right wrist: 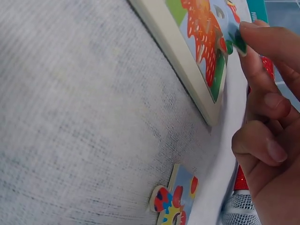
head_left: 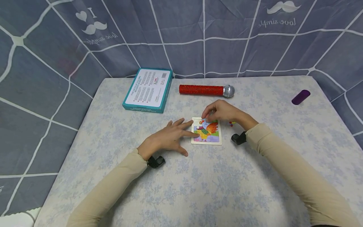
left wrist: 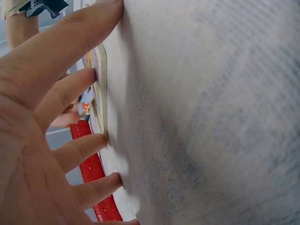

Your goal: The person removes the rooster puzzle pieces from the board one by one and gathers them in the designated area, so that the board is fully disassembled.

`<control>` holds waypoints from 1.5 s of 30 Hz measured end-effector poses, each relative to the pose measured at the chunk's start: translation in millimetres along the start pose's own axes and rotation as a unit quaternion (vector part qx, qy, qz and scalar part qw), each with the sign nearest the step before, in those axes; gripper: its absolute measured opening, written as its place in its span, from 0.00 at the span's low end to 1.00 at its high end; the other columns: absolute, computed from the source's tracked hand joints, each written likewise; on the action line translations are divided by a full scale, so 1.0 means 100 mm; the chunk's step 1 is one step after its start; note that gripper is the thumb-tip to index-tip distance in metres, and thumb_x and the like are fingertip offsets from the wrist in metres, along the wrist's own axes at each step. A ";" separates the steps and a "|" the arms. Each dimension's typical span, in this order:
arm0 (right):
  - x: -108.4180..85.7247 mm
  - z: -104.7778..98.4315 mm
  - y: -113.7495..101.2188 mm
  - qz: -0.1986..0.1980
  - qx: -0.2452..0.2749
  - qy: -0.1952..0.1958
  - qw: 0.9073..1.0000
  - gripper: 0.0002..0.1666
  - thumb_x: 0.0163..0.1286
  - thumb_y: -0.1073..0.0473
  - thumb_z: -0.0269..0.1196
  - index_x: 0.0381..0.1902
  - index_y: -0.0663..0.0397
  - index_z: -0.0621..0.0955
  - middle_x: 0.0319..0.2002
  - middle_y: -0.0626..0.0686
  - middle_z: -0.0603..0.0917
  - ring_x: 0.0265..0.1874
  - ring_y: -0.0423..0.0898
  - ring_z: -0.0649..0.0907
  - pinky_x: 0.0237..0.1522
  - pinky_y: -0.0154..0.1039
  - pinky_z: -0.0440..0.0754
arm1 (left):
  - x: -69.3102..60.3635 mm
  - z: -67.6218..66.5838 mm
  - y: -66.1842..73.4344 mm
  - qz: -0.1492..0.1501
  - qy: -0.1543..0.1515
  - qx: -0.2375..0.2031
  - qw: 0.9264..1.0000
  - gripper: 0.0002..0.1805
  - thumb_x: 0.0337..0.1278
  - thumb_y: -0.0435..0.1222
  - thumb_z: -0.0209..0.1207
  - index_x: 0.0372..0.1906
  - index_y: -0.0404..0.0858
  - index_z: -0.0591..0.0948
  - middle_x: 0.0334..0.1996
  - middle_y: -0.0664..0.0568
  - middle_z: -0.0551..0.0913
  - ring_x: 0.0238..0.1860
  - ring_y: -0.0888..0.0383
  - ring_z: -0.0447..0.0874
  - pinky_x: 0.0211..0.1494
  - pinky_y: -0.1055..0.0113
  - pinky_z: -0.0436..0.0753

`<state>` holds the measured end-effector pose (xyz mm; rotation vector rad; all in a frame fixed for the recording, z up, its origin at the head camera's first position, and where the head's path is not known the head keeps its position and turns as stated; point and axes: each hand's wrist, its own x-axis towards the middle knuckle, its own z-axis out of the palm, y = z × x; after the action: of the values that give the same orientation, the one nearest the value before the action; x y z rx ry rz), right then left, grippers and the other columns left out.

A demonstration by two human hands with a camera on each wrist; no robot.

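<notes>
A small jigsaw puzzle in a pale frame [head_left: 206,143] lies flat on the table, showing a bird with an orange-red wing. My right hand [head_left: 222,111] is above its far edge, pinching a blue and green puzzle piece [right wrist: 234,38] between thumb and forefinger. The far part of the puzzle is partly hidden by that hand. To the left, my left hand [head_left: 170,137] is spread wide; its forefinger reaches over the picture and another fingertip is at the frame's corner. Loose puzzle pieces [right wrist: 183,192] with red and yellow patterns lie right of the frame.
A red glittery microphone [head_left: 201,90] lies behind the puzzle. At the back left is a teal and white box [head_left: 148,88] printed with text. A purple cylinder [head_left: 301,97] lies far right. Grey-blue gridded cloth [head_left: 184,56] hangs behind the table.
</notes>
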<state>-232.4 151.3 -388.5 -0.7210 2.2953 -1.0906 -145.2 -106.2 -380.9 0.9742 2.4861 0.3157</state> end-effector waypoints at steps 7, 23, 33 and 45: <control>-0.03 -0.02 0.00 0.018 0.045 -0.007 0.999 0.10 0.63 0.65 0.67 0.43 0.61 0.87 0.37 0.54 0.88 0.36 0.46 0.81 0.43 0.38 0.77 | -0.01 -0.01 0.00 -0.003 -0.002 -0.006 1.000 0.44 0.42 0.56 0.74 0.69 0.60 0.72 0.79 0.48 0.48 0.77 0.39 0.38 0.69 0.30 0.47; -0.20 -0.17 0.09 0.076 0.013 0.060 0.995 0.11 0.65 0.56 0.68 0.44 0.53 0.89 0.42 0.51 0.89 0.39 0.44 0.79 0.43 0.40 0.74 | 0.01 0.01 -0.01 -0.001 -0.002 -0.001 1.000 0.44 0.41 0.56 0.74 0.70 0.60 0.72 0.79 0.48 0.47 0.77 0.39 0.38 0.69 0.30 0.46; -0.59 -0.39 0.41 0.118 0.006 0.091 0.989 0.10 0.65 0.56 0.68 0.42 0.51 0.90 0.44 0.49 0.88 0.45 0.40 0.80 0.50 0.39 0.73 | 0.01 0.01 0.00 0.002 0.003 -0.002 1.000 0.44 0.41 0.55 0.75 0.69 0.59 0.72 0.78 0.48 0.48 0.77 0.39 0.38 0.69 0.30 0.46; -0.90 -0.58 0.61 0.153 -0.013 0.094 0.984 0.14 0.65 0.52 0.68 0.44 0.52 0.89 0.46 0.48 0.88 0.43 0.36 0.78 0.44 0.32 0.71 | 0.00 0.00 0.00 0.003 0.002 0.001 1.000 0.44 0.41 0.55 0.74 0.70 0.59 0.72 0.78 0.47 0.48 0.77 0.39 0.39 0.68 0.30 0.47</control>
<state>-217.4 274.1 -387.0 -0.2683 2.4772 -1.0216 -145.1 -106.1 -380.7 0.9838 2.4873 0.3169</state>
